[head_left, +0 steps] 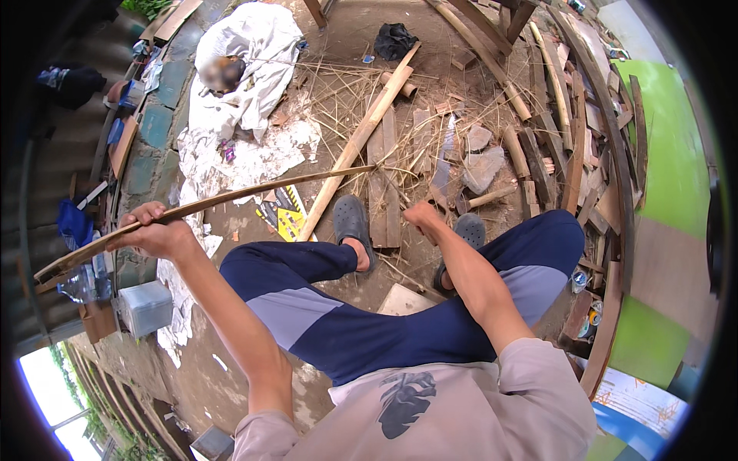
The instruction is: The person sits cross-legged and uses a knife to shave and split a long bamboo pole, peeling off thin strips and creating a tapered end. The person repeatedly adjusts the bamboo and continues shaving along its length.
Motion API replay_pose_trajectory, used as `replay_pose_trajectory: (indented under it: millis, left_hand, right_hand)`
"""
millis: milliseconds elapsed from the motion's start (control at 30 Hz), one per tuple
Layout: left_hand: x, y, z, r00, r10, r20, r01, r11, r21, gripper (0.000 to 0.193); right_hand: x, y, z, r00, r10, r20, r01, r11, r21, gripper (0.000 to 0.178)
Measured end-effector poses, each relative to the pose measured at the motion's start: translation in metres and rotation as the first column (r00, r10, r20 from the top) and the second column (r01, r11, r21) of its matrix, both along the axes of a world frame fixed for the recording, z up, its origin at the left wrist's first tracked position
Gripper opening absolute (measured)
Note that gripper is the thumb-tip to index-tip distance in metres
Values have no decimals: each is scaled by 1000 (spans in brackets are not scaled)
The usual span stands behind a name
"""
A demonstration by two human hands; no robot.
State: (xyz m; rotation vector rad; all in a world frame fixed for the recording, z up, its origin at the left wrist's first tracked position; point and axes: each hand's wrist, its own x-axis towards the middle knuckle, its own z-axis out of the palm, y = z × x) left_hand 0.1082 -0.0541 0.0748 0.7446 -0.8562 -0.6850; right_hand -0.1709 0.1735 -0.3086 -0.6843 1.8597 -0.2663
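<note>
My left hand [157,230] is closed around a long, thin strip of wood or bamboo [269,184] out at the left. The strip slants across in front of me, and its far tip ends above the boards between my feet. Near that tip, my right hand [424,220] is in a fist above the ground. A thin line seems to run from the fist toward the tip, but what the fist holds cannot be made out. Beyond the right hand a handsaw [443,157] lies among straw-like shavings. A pale wooden pole [357,138] lies under the strip.
Dark boards [383,200] lie between my feet, near grey stones [483,168]. Timber and bamboo pieces [565,115] pile up on the right beside green panels [653,138]. A white cloth [246,46] lies far left. A clear plastic box [144,307] stands at the left.
</note>
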Motion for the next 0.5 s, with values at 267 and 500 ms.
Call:
replay_pose_trajectory:
  millis: [267, 500]
  left_hand:
    - [-21, 28, 10, 991, -134, -22, 135, 991, 23, 71]
    - [-23, 41, 11, 975, -219, 41, 218, 976, 28, 72]
  right_hand:
    - [51, -20, 107, 989, -147, 9, 144, 950, -279, 31]
    - [97, -15, 197, 1000, -23, -5, 17, 849, -529, 28]
